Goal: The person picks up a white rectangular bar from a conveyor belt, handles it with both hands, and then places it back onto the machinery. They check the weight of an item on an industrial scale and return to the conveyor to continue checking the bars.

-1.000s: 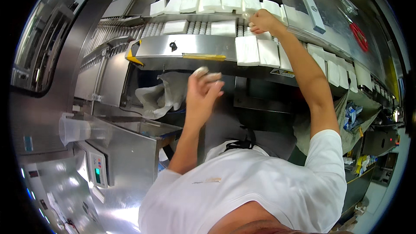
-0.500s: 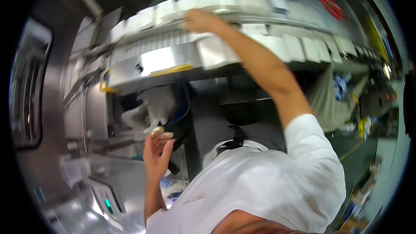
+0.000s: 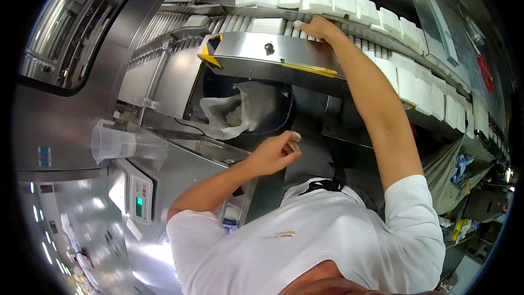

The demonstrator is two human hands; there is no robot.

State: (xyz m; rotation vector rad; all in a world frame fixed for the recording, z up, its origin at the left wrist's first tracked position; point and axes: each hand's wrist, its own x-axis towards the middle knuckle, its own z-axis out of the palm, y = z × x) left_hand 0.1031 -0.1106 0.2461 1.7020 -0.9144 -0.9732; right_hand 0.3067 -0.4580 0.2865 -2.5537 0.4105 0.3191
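reaching over rollers (image 3: 233,24) near a white pack (image 3: 266,25), the right hand (image 3: 318,29) has an unclear grip, the left hand (image 3: 276,153) half-open, empty.

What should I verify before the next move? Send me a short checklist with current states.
1. Left hand away from the rollers: ok, apart from them.
2. Right hand away from the rollers: not ok, it reaches over them.
3. Right hand's grip: cannot tell whether it holds anything.
4. Back row of white stacks lined up: ok, side by side.
5. Red-handled scissors away from both hands: ok, off to the far right.
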